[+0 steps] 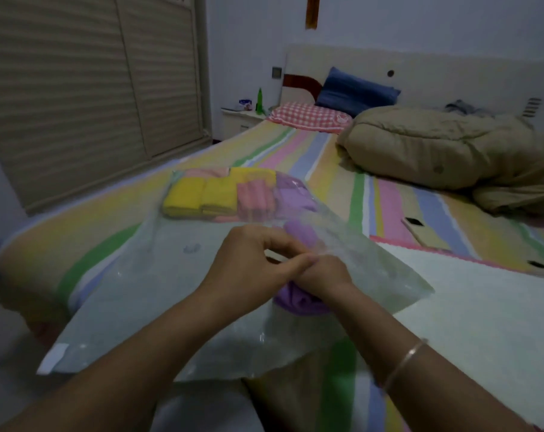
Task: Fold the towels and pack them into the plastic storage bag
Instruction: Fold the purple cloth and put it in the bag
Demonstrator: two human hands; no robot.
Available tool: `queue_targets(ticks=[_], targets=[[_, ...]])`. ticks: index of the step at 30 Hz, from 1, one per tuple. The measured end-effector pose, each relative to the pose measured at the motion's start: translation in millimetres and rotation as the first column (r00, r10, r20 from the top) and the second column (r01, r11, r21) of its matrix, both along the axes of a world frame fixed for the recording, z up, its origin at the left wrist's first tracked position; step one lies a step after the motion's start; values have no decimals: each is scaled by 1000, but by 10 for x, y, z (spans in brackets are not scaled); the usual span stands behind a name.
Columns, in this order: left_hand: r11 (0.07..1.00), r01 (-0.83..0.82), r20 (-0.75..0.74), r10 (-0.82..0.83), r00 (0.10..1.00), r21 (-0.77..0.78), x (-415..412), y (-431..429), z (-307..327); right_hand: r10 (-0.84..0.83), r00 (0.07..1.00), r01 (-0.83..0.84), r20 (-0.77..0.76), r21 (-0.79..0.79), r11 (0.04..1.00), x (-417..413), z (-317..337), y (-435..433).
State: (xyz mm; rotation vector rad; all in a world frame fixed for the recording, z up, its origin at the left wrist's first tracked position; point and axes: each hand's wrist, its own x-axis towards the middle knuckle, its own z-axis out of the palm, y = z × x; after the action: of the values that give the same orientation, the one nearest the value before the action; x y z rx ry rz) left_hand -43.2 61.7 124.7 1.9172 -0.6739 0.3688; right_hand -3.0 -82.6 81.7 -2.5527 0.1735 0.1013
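On the bed (326,169), left hand (252,260) pinches the rim of the plastic bag (139,291), right hand (323,275) grips a purple towel (298,302) at its mouth; if the rim slips, the towel may snag and unfold.

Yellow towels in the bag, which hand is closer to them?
Left. The left hand holds the bag on the side nearer the yellow towels, but apart from them. The right hand is farther off, on the purple towel at the bag's mouth.
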Motion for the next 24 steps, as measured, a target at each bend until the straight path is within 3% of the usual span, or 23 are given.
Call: queue_targets(ticks=[2, 4, 6, 9, 11, 14, 19, 22, 24], targets=[[991, 103, -70, -97, 993, 83, 103, 32, 120, -148, 987, 135, 56, 189, 973, 339, -28, 101], [963, 252, -208, -227, 951, 98, 261, 118, 215, -289, 946, 278, 148, 90, 956, 709, -33, 204], [976, 217, -263, -203, 943, 26, 571, 290, 240, -287, 937, 293, 199, 1, 956, 1073, -67, 270], [984, -99, -119, 117, 986, 148, 1271, 699, 20, -238, 934, 270, 265, -89, 959, 1591, -190, 215], [945, -211, -38, 227, 973, 248, 1700, 949, -247, -209, 917, 260, 340, -114, 959, 1923, -259, 156], [872, -200, 48, 200, 979, 447, 2169, 1050, -768, -175, 885, 241, 431, -104, 965, 2441, -349, 97], [715, -227, 278, 46, 959, 661, 2378, 949, -1401, -232, 923, 299, 307, -195, 934, 2970, -474, 28], [710, -185, 230, 34, 973, 679, 2358, 986, -1580, -225, 925, 296, 307, -210, 932, 3192, -586, 41], [686, -192, 217, 51, 975, 702, 2328, 1009, -1633, -224, 947, 270, 228, -192, 943, 3286, -626, 54]])
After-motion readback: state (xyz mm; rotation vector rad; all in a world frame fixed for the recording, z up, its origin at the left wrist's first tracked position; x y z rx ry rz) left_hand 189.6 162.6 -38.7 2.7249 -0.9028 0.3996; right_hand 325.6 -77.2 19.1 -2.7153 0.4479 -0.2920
